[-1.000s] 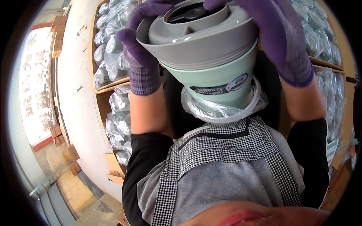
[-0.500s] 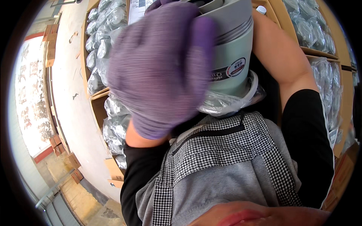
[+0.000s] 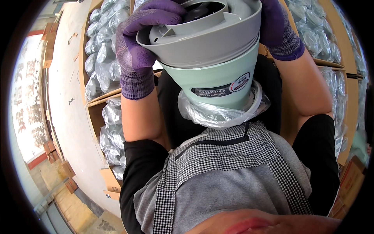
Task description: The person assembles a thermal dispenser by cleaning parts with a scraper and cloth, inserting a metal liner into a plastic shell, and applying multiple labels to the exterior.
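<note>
Upright against my front stands a mint-green tapered pot (image 3: pixel 206 74) with a dark label and a round sticker. A wide grey plastic collar (image 3: pixel 206 50) sits on its top, with a dark round opening (image 3: pixel 202 11) inside. My left hand (image 3: pixel 135 46), in a purple knit glove, is curled over the collar's left rim. On the opposite side my right hand (image 3: pixel 274 29), gloved alike, presses the collar; its fingertips are mostly hidden. Crumpled clear plastic (image 3: pixel 202 117) surrounds the pot's lower end, next to a pale curved handle (image 3: pixel 258 95).
Cardboard boxes (image 3: pixel 92 113) full of plastic-wrapped items (image 3: pixel 103 54) stand at left, and more wrapped items (image 3: pixel 311 31) fill boxes at right. A concrete floor (image 3: pixel 74 101) stretches along the far left. Brown cartons (image 3: pixel 352 177) lie at lower right.
My left hand has moved back from above the pot onto the left side of its collar. The pot's top now shows, and my right hand has come into view at the collar's right.
</note>
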`<state>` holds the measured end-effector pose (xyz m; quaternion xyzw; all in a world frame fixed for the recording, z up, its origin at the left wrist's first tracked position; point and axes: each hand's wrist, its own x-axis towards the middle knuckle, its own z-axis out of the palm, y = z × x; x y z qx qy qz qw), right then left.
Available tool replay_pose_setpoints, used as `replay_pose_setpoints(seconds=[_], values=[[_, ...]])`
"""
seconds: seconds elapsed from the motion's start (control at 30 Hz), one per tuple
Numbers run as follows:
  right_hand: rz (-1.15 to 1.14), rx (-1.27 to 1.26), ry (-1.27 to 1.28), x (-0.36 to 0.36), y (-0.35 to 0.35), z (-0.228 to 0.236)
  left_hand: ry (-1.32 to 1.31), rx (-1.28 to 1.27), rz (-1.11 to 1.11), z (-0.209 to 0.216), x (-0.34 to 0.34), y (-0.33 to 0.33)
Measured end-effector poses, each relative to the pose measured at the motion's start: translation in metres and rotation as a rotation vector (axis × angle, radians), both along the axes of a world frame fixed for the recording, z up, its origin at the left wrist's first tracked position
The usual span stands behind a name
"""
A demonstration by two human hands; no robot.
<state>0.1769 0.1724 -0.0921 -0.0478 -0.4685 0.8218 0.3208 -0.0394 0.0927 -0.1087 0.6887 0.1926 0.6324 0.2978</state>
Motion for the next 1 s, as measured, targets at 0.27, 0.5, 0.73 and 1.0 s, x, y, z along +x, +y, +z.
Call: replay_pose_setpoints(seconds=[0.27,0.5,0.73,1.0], values=[[0.073,0.043,0.148,-0.013,0.011,-0.020,0.247,-0.053,0.183,0.012,-0.017,-0.016],[0.347,0.009,0.268,-0.031,0.027,-0.021,0.171,-0.154,0.217,0.035,-0.012,-0.040],[0.453,-0.068,0.232,-0.039,0.036,-0.031,0.227,-0.189,0.334,0.041,0.003,-0.054],[0.480,-0.112,0.237,-0.038,0.031,-0.044,0.651,-0.222,0.751,0.069,0.080,-0.072]])
